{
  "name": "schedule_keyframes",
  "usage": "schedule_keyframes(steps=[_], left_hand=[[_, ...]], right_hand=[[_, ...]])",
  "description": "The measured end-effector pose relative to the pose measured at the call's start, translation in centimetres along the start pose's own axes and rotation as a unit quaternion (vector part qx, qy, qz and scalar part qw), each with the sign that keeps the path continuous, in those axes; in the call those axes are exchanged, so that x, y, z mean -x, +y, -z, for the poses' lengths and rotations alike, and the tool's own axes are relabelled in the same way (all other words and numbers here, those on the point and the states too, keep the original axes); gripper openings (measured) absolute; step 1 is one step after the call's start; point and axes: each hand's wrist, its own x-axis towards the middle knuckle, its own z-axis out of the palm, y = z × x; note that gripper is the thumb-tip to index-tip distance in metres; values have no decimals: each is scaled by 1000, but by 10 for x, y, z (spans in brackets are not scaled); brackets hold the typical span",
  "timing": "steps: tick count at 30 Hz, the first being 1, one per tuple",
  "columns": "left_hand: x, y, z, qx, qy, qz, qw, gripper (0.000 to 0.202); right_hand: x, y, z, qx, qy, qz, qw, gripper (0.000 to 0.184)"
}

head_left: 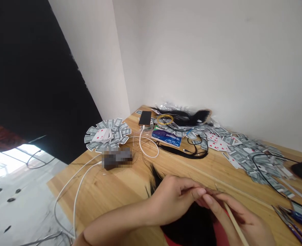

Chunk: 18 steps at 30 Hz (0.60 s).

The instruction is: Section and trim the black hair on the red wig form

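My left hand (175, 200) reaches in from the lower left, closed in a pinch; what its fingertips hold is hidden. Against it, fingertip to fingertip, is my right hand (253, 222), closed around a thin pale wooden stick (234, 222) that slants up between thumb and fingers. The stick's far end is covered by the fingers. Black hair (191, 229) hangs below both hands over a red surface (221, 234). More dark strands stick out behind my left wrist.
On the wooden table (120, 191) are a fan of playing cards (107, 135), a partly blurred dark box (117, 159), a phone (145, 118) on a white cable, a blue packet (166, 136), a hair bundle (186, 118), scattered cards (253, 157) and pliers (289, 218).
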Motion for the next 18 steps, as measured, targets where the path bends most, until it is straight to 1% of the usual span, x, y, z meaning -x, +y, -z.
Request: schedule_keyframes(steps=[2, 4, 6, 9, 13, 18], left_hand=[[-3, -3, 4, 25, -29, 16, 999, 40], [-5, -5, 7, 33, -42, 31, 998, 39], [-6, -7, 8, 32, -41, 41, 998, 33], [-6, -7, 8, 33, -35, 46, 998, 26], [-7, -7, 6, 29, -16, 47, 998, 15], [-10, -9, 6, 57, 4, 52, 997, 19]], right_hand=[[1, -1, -4, 0, 48, -12, 999, 25], [3, -5, -9, 2, 91, -28, 995, 25], [4, -9, -12, -4, 102, -32, 994, 23], [4, -14, -11, -16, 81, -22, 996, 21], [1, -14, -7, -37, 42, -10, 998, 24], [-2, -9, 0, -73, -11, -18, 997, 27]])
